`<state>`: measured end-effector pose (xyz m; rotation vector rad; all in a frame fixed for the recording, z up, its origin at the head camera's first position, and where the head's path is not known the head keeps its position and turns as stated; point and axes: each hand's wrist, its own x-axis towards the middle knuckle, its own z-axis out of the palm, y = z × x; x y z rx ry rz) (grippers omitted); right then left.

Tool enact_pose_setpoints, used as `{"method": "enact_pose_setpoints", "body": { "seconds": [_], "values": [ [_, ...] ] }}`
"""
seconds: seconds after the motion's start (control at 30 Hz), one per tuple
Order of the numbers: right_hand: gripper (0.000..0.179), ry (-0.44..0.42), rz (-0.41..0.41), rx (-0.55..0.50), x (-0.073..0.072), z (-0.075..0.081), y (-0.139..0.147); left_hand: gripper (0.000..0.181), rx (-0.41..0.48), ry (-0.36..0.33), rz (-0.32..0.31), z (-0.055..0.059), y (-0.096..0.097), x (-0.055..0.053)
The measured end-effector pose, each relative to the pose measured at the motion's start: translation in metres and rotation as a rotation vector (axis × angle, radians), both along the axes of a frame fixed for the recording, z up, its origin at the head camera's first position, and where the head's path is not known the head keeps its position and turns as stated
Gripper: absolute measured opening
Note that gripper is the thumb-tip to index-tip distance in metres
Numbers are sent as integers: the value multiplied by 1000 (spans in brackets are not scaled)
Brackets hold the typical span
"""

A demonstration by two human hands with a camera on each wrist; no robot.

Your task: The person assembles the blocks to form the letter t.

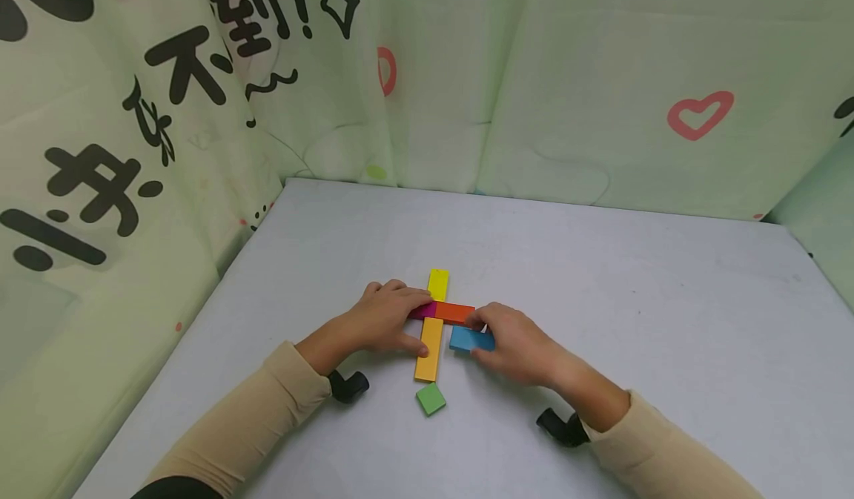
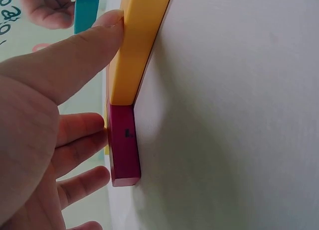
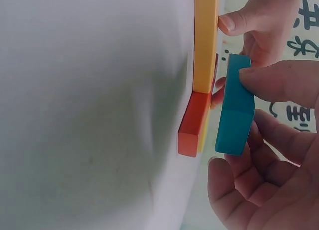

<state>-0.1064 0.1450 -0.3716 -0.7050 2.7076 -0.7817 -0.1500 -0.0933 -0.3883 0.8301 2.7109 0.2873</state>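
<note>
My right hand (image 1: 520, 345) pinches a blue block (image 3: 237, 108) between thumb and fingers, holding it raised over the table in the right wrist view. My left hand (image 1: 382, 319) has its thumb against the side of a long orange-yellow block (image 1: 429, 352). Its spread fingers reach to a magenta block (image 2: 123, 148), fingertips right at its edge. End to end with the magenta block lies a red-orange block (image 1: 457, 313). A bright yellow block (image 1: 438, 284) extends from the far side of these two, and the orange-yellow one from the near side, making a cross shape.
A small green block (image 1: 431, 400) lies turned at an angle just below the near end of the orange-yellow block. The white table (image 1: 620, 291) is bordered by a pale green printed curtain (image 1: 454, 98) at the back and left. Black wrist mounts (image 1: 562, 428) hang under both forearms.
</note>
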Motion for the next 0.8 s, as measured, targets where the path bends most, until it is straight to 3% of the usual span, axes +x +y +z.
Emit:
{"method": "enact_pose_setpoints", "body": {
  "seconds": [0.3, 0.8],
  "values": [
    [37, -21, -22, 16, 8, -4, -3, 85, -7, -1, 9, -1, 1, 0],
    [39, -22, 21, 56, 10, -6, -1, 85, -16, 0, 16, 0, 2, -2]
  ]
}}
